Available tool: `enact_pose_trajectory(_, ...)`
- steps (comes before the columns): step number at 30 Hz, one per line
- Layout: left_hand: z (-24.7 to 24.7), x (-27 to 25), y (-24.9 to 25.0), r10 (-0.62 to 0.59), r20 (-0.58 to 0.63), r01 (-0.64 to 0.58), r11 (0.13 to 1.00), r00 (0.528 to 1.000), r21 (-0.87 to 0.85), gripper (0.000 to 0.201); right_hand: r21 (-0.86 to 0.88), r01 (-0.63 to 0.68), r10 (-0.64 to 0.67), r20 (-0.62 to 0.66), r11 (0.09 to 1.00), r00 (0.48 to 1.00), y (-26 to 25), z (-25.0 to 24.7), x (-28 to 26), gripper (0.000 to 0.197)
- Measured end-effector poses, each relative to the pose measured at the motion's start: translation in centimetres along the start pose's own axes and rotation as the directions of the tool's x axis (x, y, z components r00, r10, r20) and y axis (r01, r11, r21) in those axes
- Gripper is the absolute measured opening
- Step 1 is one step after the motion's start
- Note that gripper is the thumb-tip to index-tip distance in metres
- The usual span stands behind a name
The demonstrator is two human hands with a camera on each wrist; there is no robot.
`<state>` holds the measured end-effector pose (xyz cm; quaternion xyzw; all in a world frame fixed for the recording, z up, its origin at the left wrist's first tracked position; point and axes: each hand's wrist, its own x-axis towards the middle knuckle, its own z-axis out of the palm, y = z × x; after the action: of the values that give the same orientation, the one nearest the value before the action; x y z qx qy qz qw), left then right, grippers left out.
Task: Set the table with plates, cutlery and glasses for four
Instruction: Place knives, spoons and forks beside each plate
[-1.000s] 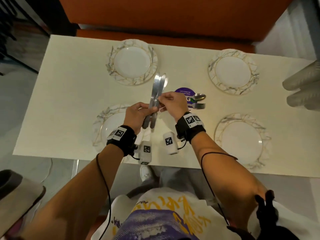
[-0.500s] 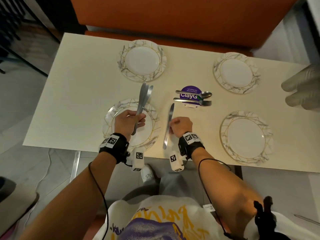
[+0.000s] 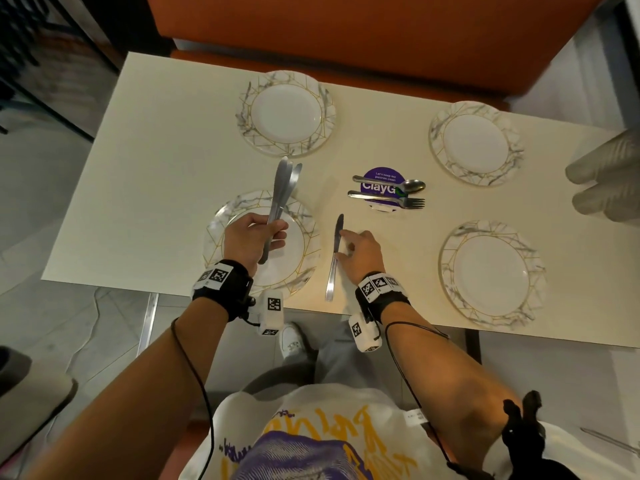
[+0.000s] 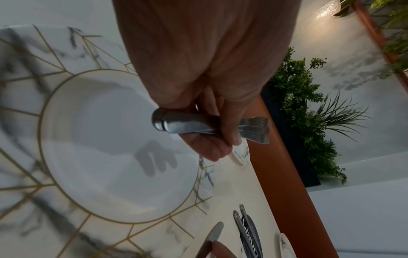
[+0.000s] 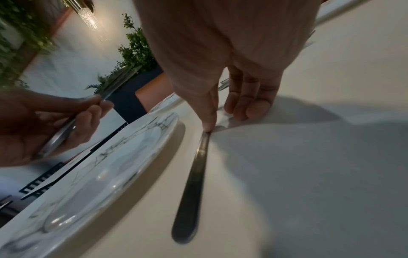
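Note:
Four marble-rimmed plates lie on the cream table point(image 3: 173, 168): near left point(image 3: 304, 258), far left point(image 3: 285, 114), far right point(image 3: 476, 143), near right point(image 3: 491, 275). My left hand point(image 3: 254, 240) hovers over the near-left plate point(image 4: 114, 148) and grips a bundle of knives point(image 3: 284, 192) by the handles point(image 4: 187, 125), blades pointing away. One knife point(image 3: 335, 258) lies flat just right of that plate. My right hand point(image 3: 360, 254) rests beside it with relaxed fingers; the thumb tip touches the knife point(image 5: 194, 174) where handle meets blade.
A spoon point(image 3: 391, 184) and a fork point(image 3: 388, 199) lie on a purple round sticker point(image 3: 379, 176) at the table's middle. Translucent stacked cups point(image 3: 602, 178) lie at the right edge. An orange bench point(image 3: 346, 36) runs behind the table. The near table edge is just below the knife.
My right hand drew one knife out of the bundle and laid it on the table right of the near-left plate, then loosened its hold. My left hand carried the remaining knives over that plate.

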<state>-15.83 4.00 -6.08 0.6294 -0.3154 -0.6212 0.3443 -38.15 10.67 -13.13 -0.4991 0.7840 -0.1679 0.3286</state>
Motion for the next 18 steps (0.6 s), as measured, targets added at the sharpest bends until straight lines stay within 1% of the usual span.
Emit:
enact_pose_trajectory(8,0.4,-0.1,0.0,0.022,0.0,-0.022,0.998,1.0,0.053,0.013,-0.03,0.064,-0.062,0.061,0.997,0.996,-0.5,1.0,0.1,0.058)
enact_pose_trajectory(12,0.3,0.1,-0.2,0.026,0.001,-0.026,0.997,1.0,0.069,0.014,-0.022,0.081,-0.08,0.049,0.996,0.996,-0.5,1.1,0.1,0.058)
enact_pose_trajectory(18,0.5,0.2,-0.3,0.009,0.028,-0.011,0.999,1.0,0.048,0.021,-0.012,0.07,-0.069,0.043,0.997,0.997,-0.4,1.0,0.0,0.058)
